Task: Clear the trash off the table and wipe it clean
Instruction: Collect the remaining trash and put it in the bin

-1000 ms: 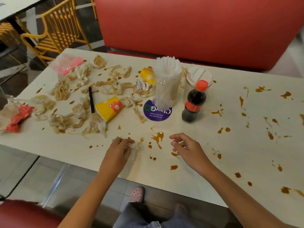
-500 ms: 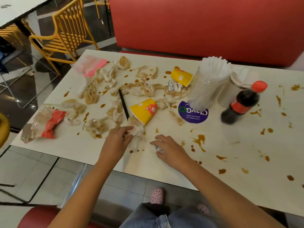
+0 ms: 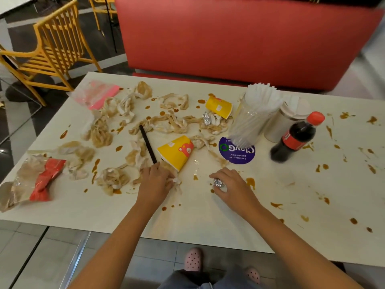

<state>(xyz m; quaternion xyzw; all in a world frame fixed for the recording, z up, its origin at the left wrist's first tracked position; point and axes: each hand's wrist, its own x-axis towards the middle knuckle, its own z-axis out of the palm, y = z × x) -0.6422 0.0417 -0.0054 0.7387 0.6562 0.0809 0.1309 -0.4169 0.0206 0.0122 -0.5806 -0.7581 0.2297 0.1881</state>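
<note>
My left hand (image 3: 155,181) curls around a crumpled napkin (image 3: 175,181) and my right hand (image 3: 233,187) pinches a foil ball (image 3: 218,182), likely gathering scraps for one trip. Stained napkins (image 3: 100,132), a tipped yellow cup (image 3: 177,152) and sauce spots (image 3: 250,182) litter the surface (image 3: 208,222) beyond, mostly leftward.

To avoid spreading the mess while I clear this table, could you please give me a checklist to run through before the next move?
1. Left hand has a grip on the crumpled tissue: ok, fingers curl round it.
2. Right hand has a grip on the foil ball: ok.
3. Nearest yellow cup within easy reach: ok, it lies on its side just beyond the left hand.
4. That cup is empty: cannot tell.
5. Cola bottle upright, capped, apart from both hands: ok.
6. Table free of trash: not ok, stained tissues and sauce stains cover it.
</note>
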